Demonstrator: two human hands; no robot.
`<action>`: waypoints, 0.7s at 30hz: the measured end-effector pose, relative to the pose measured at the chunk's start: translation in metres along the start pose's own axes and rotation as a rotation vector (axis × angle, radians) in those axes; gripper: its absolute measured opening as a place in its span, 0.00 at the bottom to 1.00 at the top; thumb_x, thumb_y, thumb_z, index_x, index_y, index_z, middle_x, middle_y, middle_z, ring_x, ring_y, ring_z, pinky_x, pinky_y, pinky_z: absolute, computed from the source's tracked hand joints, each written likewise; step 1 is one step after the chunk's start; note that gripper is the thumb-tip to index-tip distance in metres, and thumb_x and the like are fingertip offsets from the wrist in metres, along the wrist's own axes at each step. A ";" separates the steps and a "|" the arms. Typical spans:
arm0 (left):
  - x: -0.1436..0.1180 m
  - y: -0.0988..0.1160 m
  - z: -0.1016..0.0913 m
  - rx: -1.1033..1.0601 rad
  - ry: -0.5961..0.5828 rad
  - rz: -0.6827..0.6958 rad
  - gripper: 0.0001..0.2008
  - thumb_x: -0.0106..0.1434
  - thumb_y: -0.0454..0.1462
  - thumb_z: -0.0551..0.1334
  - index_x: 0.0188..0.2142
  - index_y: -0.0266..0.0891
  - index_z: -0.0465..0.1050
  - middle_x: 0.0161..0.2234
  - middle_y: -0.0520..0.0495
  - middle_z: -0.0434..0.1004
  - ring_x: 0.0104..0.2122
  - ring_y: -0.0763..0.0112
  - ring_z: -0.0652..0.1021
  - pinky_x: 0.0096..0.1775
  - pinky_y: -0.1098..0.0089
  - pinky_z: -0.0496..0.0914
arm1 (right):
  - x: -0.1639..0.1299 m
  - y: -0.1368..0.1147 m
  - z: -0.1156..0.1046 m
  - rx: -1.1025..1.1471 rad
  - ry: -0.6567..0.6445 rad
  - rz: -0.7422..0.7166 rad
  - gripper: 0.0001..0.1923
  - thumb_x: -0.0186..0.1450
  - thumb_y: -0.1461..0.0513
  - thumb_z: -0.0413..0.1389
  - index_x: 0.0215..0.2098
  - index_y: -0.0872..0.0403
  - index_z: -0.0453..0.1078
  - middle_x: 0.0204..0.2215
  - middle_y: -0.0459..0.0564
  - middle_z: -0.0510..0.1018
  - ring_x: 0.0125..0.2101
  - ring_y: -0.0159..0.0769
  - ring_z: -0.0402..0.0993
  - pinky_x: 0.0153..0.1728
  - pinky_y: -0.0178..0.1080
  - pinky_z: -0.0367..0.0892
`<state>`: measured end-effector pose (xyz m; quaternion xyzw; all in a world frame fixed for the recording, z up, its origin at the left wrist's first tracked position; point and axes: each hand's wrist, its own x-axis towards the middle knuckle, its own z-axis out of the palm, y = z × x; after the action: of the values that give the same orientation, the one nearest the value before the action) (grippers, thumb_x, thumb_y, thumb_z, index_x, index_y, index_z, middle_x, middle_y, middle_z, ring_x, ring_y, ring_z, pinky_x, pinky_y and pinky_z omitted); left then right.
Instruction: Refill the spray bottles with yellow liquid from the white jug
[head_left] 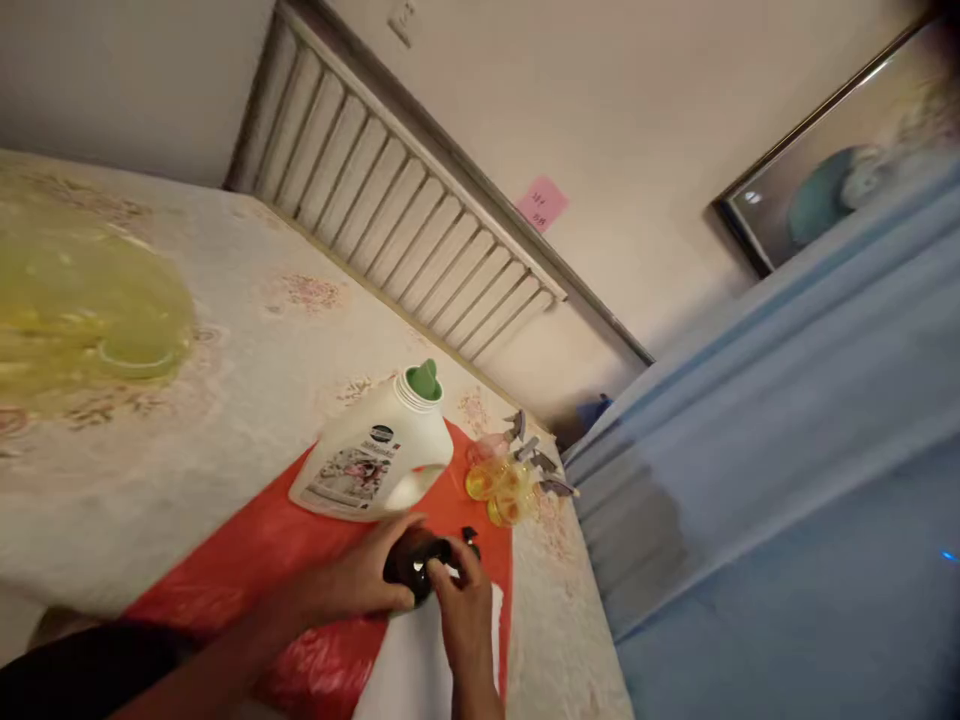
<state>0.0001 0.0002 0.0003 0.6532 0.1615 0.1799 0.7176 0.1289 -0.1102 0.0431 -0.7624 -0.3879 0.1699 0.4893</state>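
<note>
I see the left hand (369, 572) wrapped round a dark container (411, 560); the right hand (466, 602) pinches its right edge. A white jug (382, 455) sits just beyond

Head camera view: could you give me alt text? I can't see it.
The left hand grips a dark container, with the right hand at its right end, above a red sheet. Beyond stands a white jug with a green spout, and spray bottles cluster to its right.

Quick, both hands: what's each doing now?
Left hand: closed around the dark container.
Right hand: fingers bent at the container's rim; grip can't be told.
</note>
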 end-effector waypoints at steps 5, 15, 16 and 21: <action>-0.001 0.005 -0.002 0.117 0.048 0.059 0.45 0.44 0.31 0.63 0.63 0.44 0.53 0.57 0.39 0.66 0.34 0.63 0.79 0.28 0.69 0.73 | -0.002 -0.006 0.005 -0.026 -0.054 -0.058 0.16 0.56 0.62 0.59 0.42 0.51 0.78 0.43 0.50 0.81 0.44 0.43 0.76 0.40 0.39 0.73; -0.002 0.006 -0.008 0.217 0.085 0.151 0.39 0.43 0.31 0.64 0.57 0.45 0.63 0.59 0.44 0.64 0.55 0.50 0.70 0.48 0.62 0.72 | 0.054 -0.002 -0.014 0.329 -0.016 0.025 0.25 0.53 0.53 0.67 0.46 0.55 0.74 0.40 0.55 0.82 0.43 0.45 0.79 0.46 0.47 0.72; -0.002 0.006 -0.008 0.210 0.080 0.150 0.38 0.43 0.31 0.64 0.57 0.45 0.63 0.59 0.44 0.64 0.53 0.51 0.71 0.46 0.63 0.73 | 0.062 -0.003 -0.010 0.322 -0.020 0.011 0.26 0.52 0.55 0.68 0.46 0.55 0.73 0.40 0.55 0.82 0.43 0.45 0.78 0.47 0.47 0.72; -0.003 0.006 -0.008 0.143 0.040 0.101 0.37 0.44 0.31 0.62 0.56 0.46 0.62 0.56 0.43 0.66 0.41 0.58 0.77 0.28 0.70 0.73 | 0.095 -0.023 0.019 0.339 -0.210 -0.092 0.23 0.51 0.60 0.66 0.45 0.54 0.74 0.42 0.52 0.82 0.43 0.42 0.77 0.47 0.43 0.70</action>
<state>-0.0061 0.0064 0.0057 0.7063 0.1547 0.2169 0.6558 0.1683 -0.0219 0.0657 -0.6287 -0.4372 0.2887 0.5746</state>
